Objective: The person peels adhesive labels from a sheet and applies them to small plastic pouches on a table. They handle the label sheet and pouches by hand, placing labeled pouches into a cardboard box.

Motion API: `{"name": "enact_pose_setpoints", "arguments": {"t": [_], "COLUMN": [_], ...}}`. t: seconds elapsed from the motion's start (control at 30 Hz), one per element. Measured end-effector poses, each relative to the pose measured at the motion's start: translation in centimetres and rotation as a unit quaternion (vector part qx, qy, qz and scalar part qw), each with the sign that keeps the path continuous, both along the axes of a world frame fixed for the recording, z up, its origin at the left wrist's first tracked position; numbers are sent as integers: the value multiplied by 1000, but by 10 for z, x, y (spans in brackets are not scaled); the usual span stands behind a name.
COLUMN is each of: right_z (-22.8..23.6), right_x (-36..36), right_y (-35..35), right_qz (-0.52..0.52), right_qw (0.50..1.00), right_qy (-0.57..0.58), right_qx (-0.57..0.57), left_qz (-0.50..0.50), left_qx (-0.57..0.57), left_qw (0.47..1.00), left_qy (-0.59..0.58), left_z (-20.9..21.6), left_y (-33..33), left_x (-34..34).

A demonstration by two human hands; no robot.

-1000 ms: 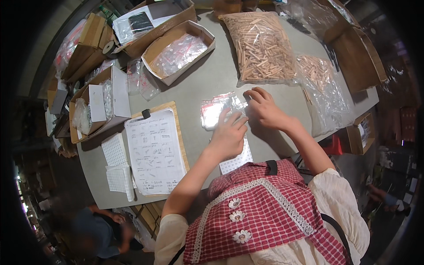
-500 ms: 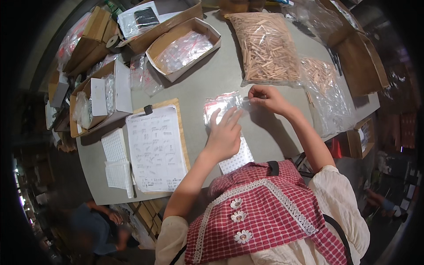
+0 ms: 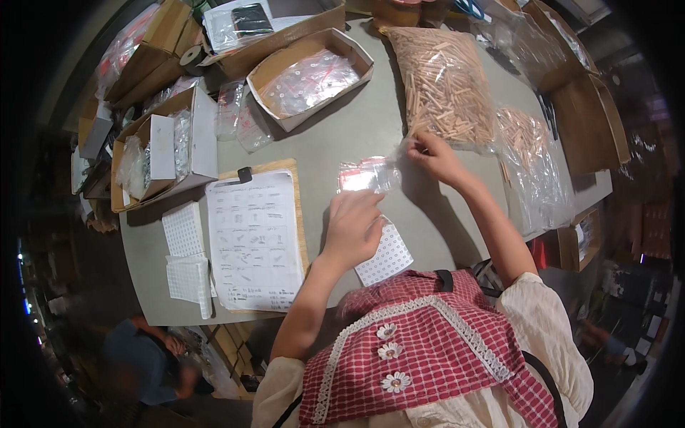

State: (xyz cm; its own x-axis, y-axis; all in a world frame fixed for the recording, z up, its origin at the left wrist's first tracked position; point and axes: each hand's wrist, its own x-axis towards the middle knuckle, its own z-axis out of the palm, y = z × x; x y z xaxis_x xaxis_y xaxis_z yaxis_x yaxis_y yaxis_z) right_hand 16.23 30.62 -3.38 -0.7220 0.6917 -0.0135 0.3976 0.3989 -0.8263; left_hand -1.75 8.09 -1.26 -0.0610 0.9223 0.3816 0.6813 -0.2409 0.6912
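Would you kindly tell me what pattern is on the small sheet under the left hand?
White with rows of small dots, the small sheet shows best in the head view.

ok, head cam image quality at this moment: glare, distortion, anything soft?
Head view: strong fisheye, the table edges bow and a black vignette rings the frame. Glare whitens the small clear bag between the left hand and the right hand. The centre is sharp; the rim is dim and soft, including the person at lower left.

A clear plastic pouch with a red strip (image 3: 367, 175) is lying on the grey tabletop (image 3: 357, 128); pale tan wooden pegs (image 3: 442, 85) are filling a transparent bag, and a white dotted card (image 3: 387, 258) is showing black circles.
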Motion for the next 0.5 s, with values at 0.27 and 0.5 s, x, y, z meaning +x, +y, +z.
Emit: {"name": "enact_pose_setpoints", "arguments": {"t": [0.27, 0.5], "right_z": [60, 81], "right_x": [-116, -133], "right_y": [53, -13], "right_qz": [-54, 66], "right_qw": [956, 961], "right_qy": [167, 52], "right_qx": [-237, 263], "left_qz": [204, 238], "left_qx": [-157, -186], "left_qw": [927, 883], "left_qy": [-272, -360], "left_z": [23, 9], "left_y": [-27, -40], "left_x": [-13, -28]}}
